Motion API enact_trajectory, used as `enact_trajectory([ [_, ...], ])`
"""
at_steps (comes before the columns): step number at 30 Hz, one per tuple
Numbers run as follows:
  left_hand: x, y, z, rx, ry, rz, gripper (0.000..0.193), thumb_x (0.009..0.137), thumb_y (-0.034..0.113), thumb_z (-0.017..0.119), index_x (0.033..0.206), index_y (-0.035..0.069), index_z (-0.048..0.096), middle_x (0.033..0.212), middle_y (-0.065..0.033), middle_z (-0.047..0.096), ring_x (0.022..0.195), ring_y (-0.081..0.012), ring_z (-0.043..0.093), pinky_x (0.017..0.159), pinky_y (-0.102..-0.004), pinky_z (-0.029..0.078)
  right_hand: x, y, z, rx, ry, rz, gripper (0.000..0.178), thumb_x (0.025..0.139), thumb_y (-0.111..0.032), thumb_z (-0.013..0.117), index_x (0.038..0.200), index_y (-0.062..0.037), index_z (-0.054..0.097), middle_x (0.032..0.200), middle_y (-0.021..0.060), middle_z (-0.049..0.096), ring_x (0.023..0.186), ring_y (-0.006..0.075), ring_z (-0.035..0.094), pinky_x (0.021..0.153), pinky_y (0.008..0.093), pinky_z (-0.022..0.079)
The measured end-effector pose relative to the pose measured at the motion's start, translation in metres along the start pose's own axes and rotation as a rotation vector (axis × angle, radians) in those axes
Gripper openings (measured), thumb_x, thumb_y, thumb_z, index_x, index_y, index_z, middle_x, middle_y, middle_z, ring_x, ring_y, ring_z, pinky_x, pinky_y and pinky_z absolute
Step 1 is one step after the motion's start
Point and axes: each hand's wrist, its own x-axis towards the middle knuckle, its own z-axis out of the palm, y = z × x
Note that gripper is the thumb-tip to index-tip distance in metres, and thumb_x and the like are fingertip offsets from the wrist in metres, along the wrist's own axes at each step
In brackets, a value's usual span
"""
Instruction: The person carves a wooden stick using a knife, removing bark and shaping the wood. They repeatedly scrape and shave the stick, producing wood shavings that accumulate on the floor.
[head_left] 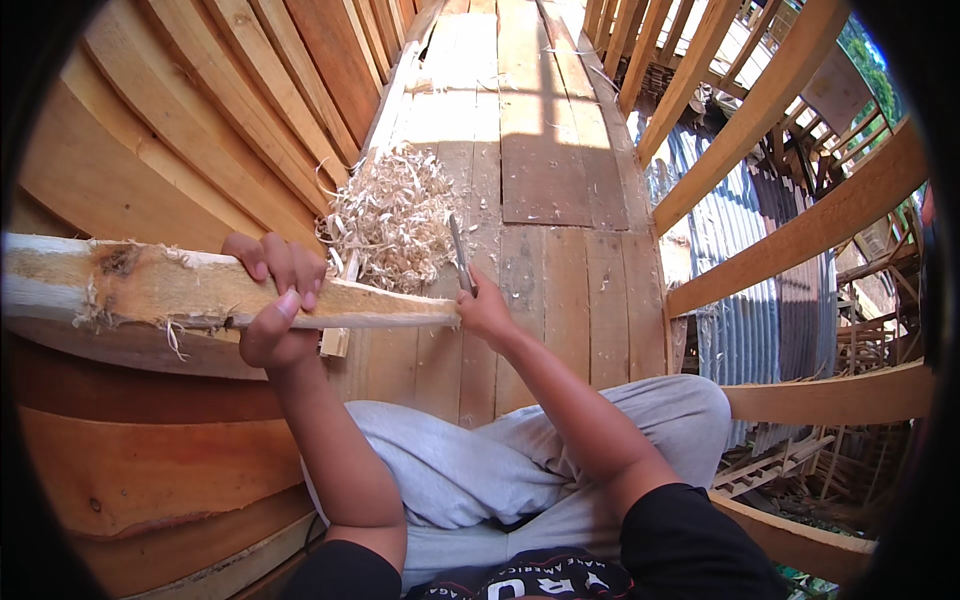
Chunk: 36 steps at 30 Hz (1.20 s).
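Note:
A long, pale piece of wood (170,285) comes in from the left edge and tapers to a narrow end in front of me. Its surface is rough, with a dark knot and frayed fibres near the left. My left hand (278,295) is wrapped round it, thumb on the near side and fingers over the top. In my right hand (484,307), at the tapered tip, is a knife (459,243) whose narrow blade points away from me. The closed fingers hide most of its handle. Beyond the wood, a heap of curled shavings (395,215) lies on the floor.
Upright wooden boards (200,110) form a wall on the left. Plank flooring (545,290) runs ahead, with scattered shavings and a flat panel (560,180) on it. A slatted wooden railing (800,235) stands at the right, with corrugated metal roofing (750,290) beyond and below it.

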Motion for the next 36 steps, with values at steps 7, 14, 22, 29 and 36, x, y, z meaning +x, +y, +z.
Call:
enact_trajectory([
  [7,0.0,0.002,-0.001,-0.001,0.015,-0.011,0.034,0.065,0.004,0.057,0.09,0.011,0.035,0.068,-0.003,0.039,0.056,-0.0131,0.042,0.062,-0.0294,0.036,0.0,0.008,0.0,-0.045,0.052,0.116,0.054,0.091,-0.006,0.05,0.142,0.0015,0.033,0.117,0.0247,0.058,0.1,0.0306,0.061,0.086,0.0388,0.048],
  [14,-0.002,0.007,-0.007,0.041,0.052,-0.001,0.034,0.065,0.005,0.057,0.09,0.011,0.035,0.067,-0.0033,0.039,0.056,-0.0132,0.041,0.061,-0.0288,0.035,-0.022,-0.041,0.004,-0.063,0.067,0.019,0.051,0.091,-0.012,0.052,0.136,0.0063,0.038,0.127,0.0295,0.053,0.113,0.0395,0.057,0.094,0.0429,0.045],
  [22,-0.007,0.004,0.016,0.128,0.202,0.145,0.032,0.066,0.004,0.055,0.091,0.011,0.036,0.066,-0.0033,0.039,0.056,-0.0134,0.042,0.061,-0.0293,0.036,0.013,-0.021,-0.016,0.127,0.048,0.166,0.027,0.096,-0.03,0.052,0.095,-0.0036,0.056,0.071,0.0025,0.052,0.053,0.012,0.048,0.046,0.0302,0.04],
  [29,-0.004,-0.021,0.004,0.017,-0.127,0.209,0.037,0.064,0.002,0.057,0.095,0.011,0.038,0.072,-0.0052,0.042,0.063,-0.0159,0.046,0.069,-0.0321,0.04,-0.003,-0.03,-0.033,-0.127,0.019,0.061,0.031,0.098,-0.032,0.049,0.091,-0.0028,0.054,0.058,-0.0007,0.04,0.046,0.0105,0.039,0.042,0.031,0.035],
  [36,0.004,-0.039,0.018,0.224,0.173,0.345,0.054,0.068,0.006,0.064,0.117,0.006,0.042,0.096,-0.0092,0.047,0.106,-0.0246,0.047,0.103,-0.0435,0.039,-0.01,-0.022,-0.018,-0.049,-0.007,0.133,0.043,0.098,-0.033,0.046,0.088,0.0063,0.06,0.071,0.0173,0.061,0.058,0.0264,0.061,0.053,0.0397,0.047],
])
